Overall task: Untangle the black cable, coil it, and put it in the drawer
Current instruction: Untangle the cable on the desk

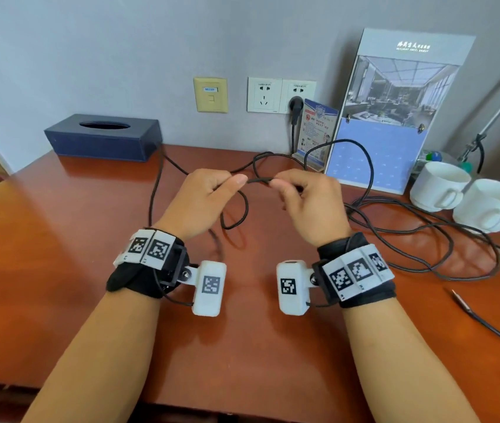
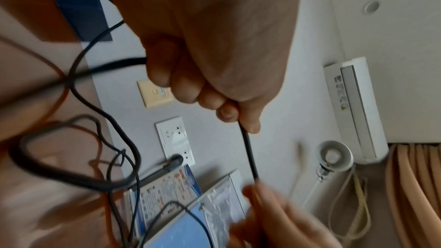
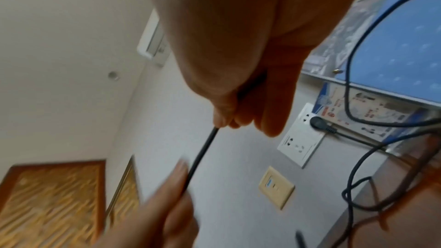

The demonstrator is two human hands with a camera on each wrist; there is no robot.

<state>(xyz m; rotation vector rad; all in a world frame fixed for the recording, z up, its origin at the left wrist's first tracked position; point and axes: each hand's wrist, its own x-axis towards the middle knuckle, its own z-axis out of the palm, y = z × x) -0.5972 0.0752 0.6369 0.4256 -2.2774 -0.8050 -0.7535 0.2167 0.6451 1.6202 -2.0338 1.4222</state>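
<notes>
- Upper left of the head view: dark blue tissue box (image 1: pixel 103 137) against the wall, well clear of the work; one run of cable passed beside its right end.
- Left of centre: left hand (image 1: pixel 203 199) raised above the desk (image 1: pixel 59 239), pinching the black cable (image 1: pixel 259 180) between thumb and forefinger, other fingers curled in. Likely held high so slack could hang free and show its crossings.
- Below that hand: a loop drooped toward the desk, not pulled tight. Judged as unsorted slack.
- Centre: short taut span of cable bridged the two hands, near level. Probably tensioned to find the lay before feeding.
- Right of centre: right hand (image 1: pixel 309 203) clenched round the same cable, thumb and fingertips closed on it, near the left hand.
- Upper centre: plug (image 1: pixel 296 106) seated in the wall socket (image 1: pixel 299 96); whether it belonged to this cable could not be told.
- Right of centre, behind the hands: a tall loop arched up in front of the blue display stand (image 1: pixel 395 117).
- Right: several overlapping loops sprawled on the desk, just beside two white cups (image 1: pixel 468 196). Risk judged: dragging could snag a cup.
- Lower right: a thin cable end lay apart on the desk.
- No drawer visible in any view; untangling judged early, coiling not begun.
</notes>
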